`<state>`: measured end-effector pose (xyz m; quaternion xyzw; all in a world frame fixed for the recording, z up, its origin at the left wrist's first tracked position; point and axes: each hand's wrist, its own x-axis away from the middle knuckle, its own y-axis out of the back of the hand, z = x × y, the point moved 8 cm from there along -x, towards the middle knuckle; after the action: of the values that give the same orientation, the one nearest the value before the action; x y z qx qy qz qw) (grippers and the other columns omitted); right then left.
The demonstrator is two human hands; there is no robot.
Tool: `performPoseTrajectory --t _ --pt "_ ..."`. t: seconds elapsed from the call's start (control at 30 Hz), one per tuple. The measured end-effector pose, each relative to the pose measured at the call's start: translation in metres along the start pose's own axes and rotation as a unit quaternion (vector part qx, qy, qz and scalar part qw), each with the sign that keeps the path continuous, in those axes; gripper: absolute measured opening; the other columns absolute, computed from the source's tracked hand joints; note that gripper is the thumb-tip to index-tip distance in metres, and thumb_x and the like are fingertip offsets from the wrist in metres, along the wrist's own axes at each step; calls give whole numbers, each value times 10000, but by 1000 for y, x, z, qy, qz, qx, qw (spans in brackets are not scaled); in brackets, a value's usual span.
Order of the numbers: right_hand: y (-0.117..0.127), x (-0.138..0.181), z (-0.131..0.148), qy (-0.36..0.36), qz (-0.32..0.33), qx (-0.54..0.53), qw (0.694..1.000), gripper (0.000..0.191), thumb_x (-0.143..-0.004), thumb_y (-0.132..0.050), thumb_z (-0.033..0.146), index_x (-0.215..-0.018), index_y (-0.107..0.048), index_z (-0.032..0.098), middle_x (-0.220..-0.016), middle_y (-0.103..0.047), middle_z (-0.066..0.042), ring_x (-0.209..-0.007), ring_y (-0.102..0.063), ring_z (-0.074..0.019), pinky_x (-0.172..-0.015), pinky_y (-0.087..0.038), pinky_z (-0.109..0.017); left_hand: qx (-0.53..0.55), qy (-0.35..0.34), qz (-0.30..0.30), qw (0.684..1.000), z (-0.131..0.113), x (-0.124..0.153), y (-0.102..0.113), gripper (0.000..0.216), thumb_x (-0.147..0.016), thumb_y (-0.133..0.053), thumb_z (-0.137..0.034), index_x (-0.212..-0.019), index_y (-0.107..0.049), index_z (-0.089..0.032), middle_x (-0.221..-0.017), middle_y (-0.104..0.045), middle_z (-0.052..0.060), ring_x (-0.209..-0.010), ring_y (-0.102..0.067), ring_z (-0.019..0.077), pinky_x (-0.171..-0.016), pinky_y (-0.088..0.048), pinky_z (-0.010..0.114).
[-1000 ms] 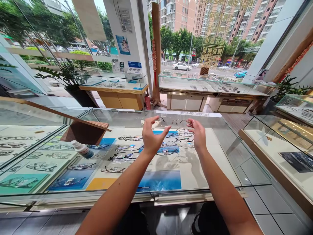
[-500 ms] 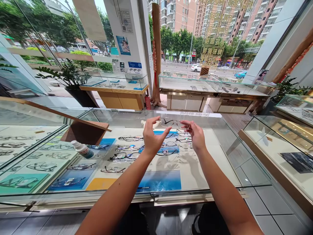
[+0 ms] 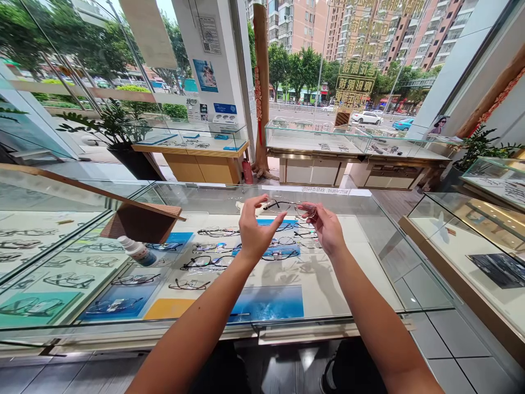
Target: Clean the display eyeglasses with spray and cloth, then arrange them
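A pair of thin-rimmed eyeglasses with dark temples is raised above the glass display counter. My right hand pinches its right side between thumb and fingers. At the other side, my left hand has its curled index finger and thumb around the edge of the left lens. The exact contact of the left fingertips is hard to make out. Below them, rows of eyeglasses lie inside the counter on white and blue backing.
A white bottle stands on the counter at left, beside a brown wooden stand. Another glass case is at right. Farther back are more display cases, a wooden post and a red fire extinguisher.
The right hand and the eyeglasses have shifted slightly left and tilted a little. My left hand stays almost in place.
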<state>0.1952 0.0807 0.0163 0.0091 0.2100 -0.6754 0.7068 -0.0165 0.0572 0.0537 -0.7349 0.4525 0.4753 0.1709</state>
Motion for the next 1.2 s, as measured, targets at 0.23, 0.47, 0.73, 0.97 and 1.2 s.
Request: performPoseTrajectory --t 0.23,0.47,0.73,0.97,1.2 --pt "16 -4 -3 7 -45 38 998 279 -903 -677 477 -1016 -803 255 -1161 -802 -69 -960 -673 -220 -819 -510 -357 69 54 25 996 11 0 -6 605 -859 -825 -428 -1354 -566 -197 -1222 -717 119 -1105 -722 241 -1027 -587 459" --pt "15 -4 5 27 -17 122 992 231 -847 -741 460 -927 -808 253 -1133 -794 -56 -1103 -676 -265 -947 -509 -401 120 47 133 983 8 4 -26 594 -822 -851 -324 -1351 -602 -223 -1194 -742 100 -1128 -721 246 -1024 -592 450" --pt "0 -3 -10 -47 88 112 989 272 -776 -829 500 -772 -797 230 -1096 -798 -78 -1072 -688 -265 -1003 -500 -419 217 76 198 953 10 10 -39 609 -833 -826 -281 -1385 -577 -221 -1252 -704 120 -1135 -705 247 -1046 -583 457" --pt "-3 0 -13 -83 102 101 986 309 -728 -882 515 -822 -835 225 -941 -820 -65 -983 -715 -256 -995 -513 -430 235 76 230 941 5 10 -43 677 -867 -777 -262 -1478 -486 -243 -1344 -652 131 -1130 -699 220 -1026 -580 412" --pt "10 -5 -16 -16 -7 86 996 325 -733 -879 524 -846 -836 222 -974 -829 -78 -967 -734 -257 -972 -546 -431 43 -7 89 995 -18 1 -13 134 -943 -685 -276 -1045 -716 -195 -866 -662 31 -793 -603 160 -777 -512 317"
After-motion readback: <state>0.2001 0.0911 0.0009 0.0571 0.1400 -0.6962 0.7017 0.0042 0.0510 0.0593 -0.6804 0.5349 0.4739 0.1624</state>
